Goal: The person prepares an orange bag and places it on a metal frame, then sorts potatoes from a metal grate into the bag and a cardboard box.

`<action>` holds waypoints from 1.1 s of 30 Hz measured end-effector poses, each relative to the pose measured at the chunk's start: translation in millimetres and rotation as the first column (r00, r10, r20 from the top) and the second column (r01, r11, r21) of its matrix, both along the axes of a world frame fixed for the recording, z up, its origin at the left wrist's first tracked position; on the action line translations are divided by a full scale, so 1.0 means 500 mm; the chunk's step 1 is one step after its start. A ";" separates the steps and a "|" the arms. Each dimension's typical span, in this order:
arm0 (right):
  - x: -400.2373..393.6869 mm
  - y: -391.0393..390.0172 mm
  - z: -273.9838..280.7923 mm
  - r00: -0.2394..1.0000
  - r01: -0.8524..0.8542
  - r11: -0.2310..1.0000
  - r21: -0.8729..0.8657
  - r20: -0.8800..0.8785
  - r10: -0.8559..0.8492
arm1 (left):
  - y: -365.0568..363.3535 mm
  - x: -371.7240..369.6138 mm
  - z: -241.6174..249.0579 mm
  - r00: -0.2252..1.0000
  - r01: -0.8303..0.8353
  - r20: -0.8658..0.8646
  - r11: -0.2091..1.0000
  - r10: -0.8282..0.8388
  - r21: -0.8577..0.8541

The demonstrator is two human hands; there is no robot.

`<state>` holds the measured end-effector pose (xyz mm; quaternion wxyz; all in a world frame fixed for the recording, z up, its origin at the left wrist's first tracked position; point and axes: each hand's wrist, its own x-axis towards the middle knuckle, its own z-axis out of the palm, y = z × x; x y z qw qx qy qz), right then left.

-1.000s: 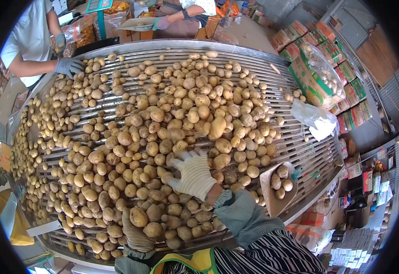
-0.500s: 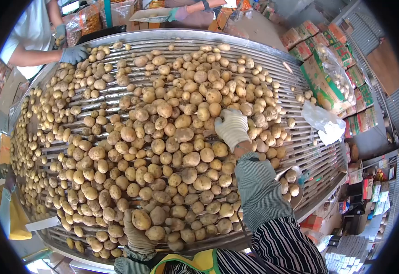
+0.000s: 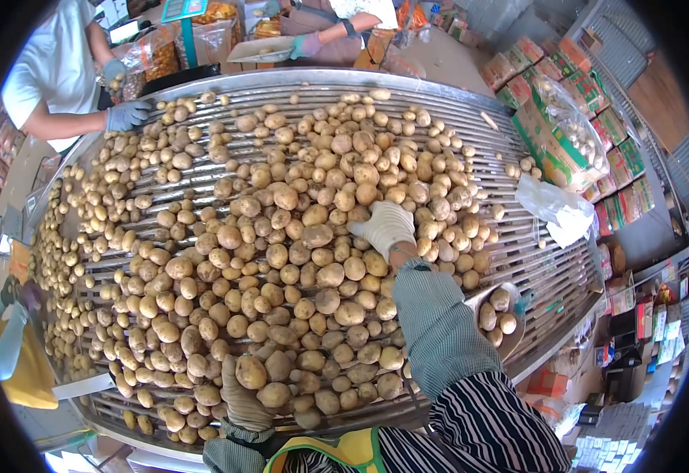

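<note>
The pale brown round potatoes (image 3: 297, 260) lie in a thick single layer over the wide table of grey metal bars (image 3: 518, 260), most of them in the middle and on the left part. The right hand (image 3: 384, 227), in a white knitted glove, is stretched far out over the heap and lies palm down on the potatoes near the right edge of the heap; the fingers are curled loosely over the potatoes below, but I cannot tell if they really close around one. The left hand (image 3: 243, 398), in a brownish grey glove, stays close to the body at the near edge of the table, with the palm up and the fingers half open like a cup; one larger potato (image 3: 251, 371) rests on it, and another potato (image 3: 274, 394) is just beside. Below the right forearm, a grey flat scoop (image 3: 500, 314) stands at the near right edge of the table with a few potatoes inside. At the far left, another person in a white shirt puts a grey gloved hand (image 3: 127, 115) on the table edge. On the right of the table lie a crumpled white plastic bag (image 3: 559, 209) and green cardboard boxes (image 3: 553, 142)
</note>
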<state>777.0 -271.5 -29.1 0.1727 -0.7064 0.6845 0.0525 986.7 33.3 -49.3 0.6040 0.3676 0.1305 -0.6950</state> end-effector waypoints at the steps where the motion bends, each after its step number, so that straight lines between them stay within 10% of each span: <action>1: -0.007 0.008 -0.002 0.999 -0.001 0.998 -0.068 0.035 0.003 | 0.013 0.007 -0.016 0.999 0.017 -0.027 0.997 -0.019 -0.075; 7: -0.046 0.130 0.020 0.655 0.047 0.978 0.201 0.734 -0.182 | 0.046 0.014 0.016 0.999 0.025 -0.019 0.992 -0.027 -0.121; 10: -0.050 0.216 0.038 0.305 -0.157 0.925 0.345 0.908 -0.287 | 0.048 -0.005 0.025 0.999 -0.045 0.020 0.993 0.047 -0.113; 12: -0.025 0.262 0.017 -0.156 -0.428 0.685 0.590 0.698 -0.699 | 0.057 -0.014 0.045 0.996 -0.045 -0.081 0.981 0.030 -0.188; 17: 0.008 0.359 0.013 -0.134 -0.583 0.619 0.527 0.689 -0.712 | 0.107 -0.063 0.070 0.997 -0.061 0.030 0.970 0.070 -0.234; 19: 0.021 0.383 0.019 0.152 -0.602 0.747 0.282 0.959 -0.240 | 0.136 -0.076 0.073 0.997 -0.039 0.049 0.964 0.053 -0.262; 25: 0.047 0.518 0.091 0.074 -0.625 0.777 0.070 0.997 -0.030 | 0.218 -0.110 0.049 0.999 -0.014 -0.051 0.926 -0.005 -0.378; 28: 0.042 0.570 0.099 0.062 -0.623 0.679 -0.388 0.841 0.537 | 0.270 -0.123 0.028 0.989 -0.146 -0.022 0.911 0.149 -0.385; 33: 0.034 0.655 0.123 -0.030 -0.721 0.557 -0.412 0.821 0.570 | 0.372 -0.123 0.011 0.965 -0.167 -0.261 0.844 0.033 -0.510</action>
